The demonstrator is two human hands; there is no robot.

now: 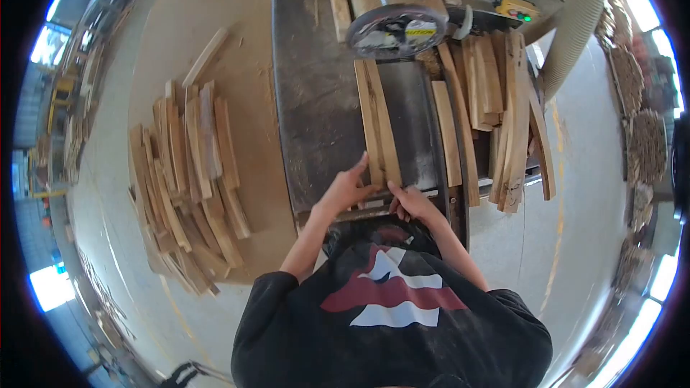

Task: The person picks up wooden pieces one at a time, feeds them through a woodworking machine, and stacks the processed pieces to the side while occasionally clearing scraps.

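A long wooden strip (387, 126) lies lengthwise on the dark machine table, close beside another strip (365, 111) with a dark streak between them. At their near left corner is my left hand (345, 190), thumb and index finger spread apart. Its index finger lies along the left edge, and its thumb reaches across the near end. My right hand (411, 203) touches the near right corner, with its other fingers curled below the end. Beyond the far ends stands a machine with a round dark guard (399, 31) bearing a yellow caution label.
Many cut wooden strips (190, 172) are piled on the brown board at left. More wood pieces (509, 122) lie on the right side of the machine. A ribbed hose (578, 21) hangs at upper right, near a yellow switch box (517, 8).
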